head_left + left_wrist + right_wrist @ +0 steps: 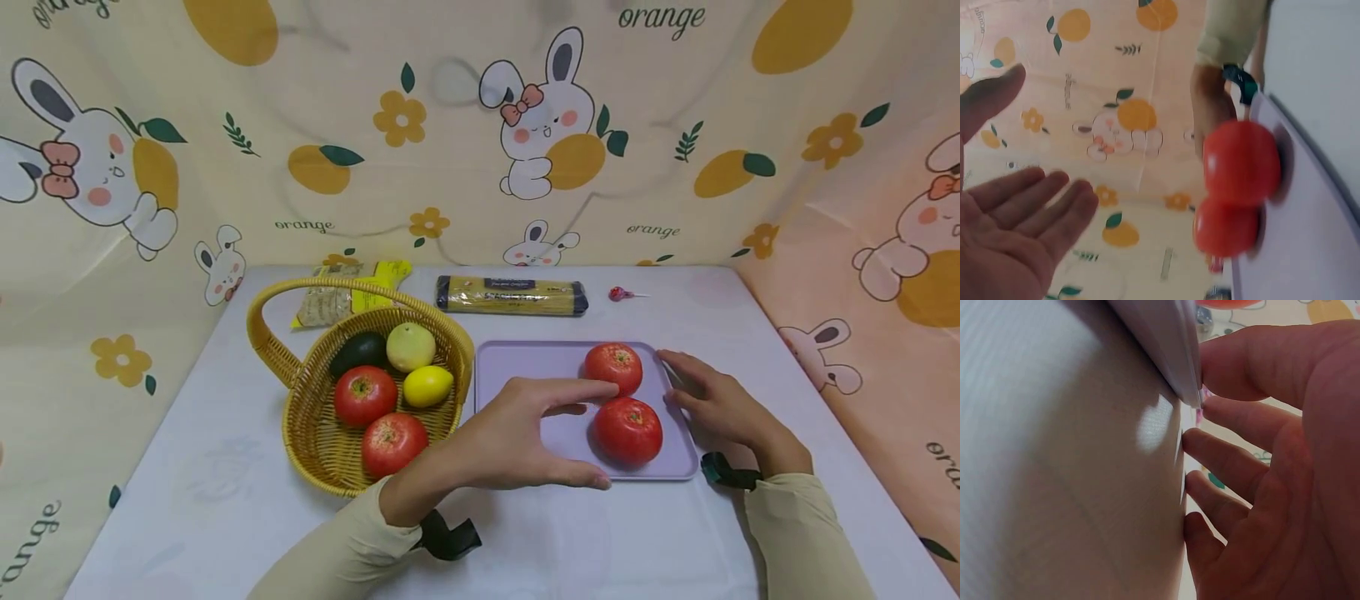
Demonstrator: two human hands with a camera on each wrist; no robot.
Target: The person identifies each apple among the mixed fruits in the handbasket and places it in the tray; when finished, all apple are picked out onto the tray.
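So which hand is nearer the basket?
Left. The left hand is just right of the basket, partly over the tray; the right hand is farther off, at the tray's right edge.

Table: showing white
Basket: standing at left
Tray: lying beside the basket
Bag: lying behind the basket
Spaghetti, lollipop: lying behind the tray

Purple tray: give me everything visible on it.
The purple tray is a shallow rectangle, pale, smooth and plastic-looking, with rounded corners and a low raised rim. It lies flat on the white tabletop, right of the wicker basket. Two red fruits rest on its right half. The right hand seems to touch its right rim; the left hand hides part of it.
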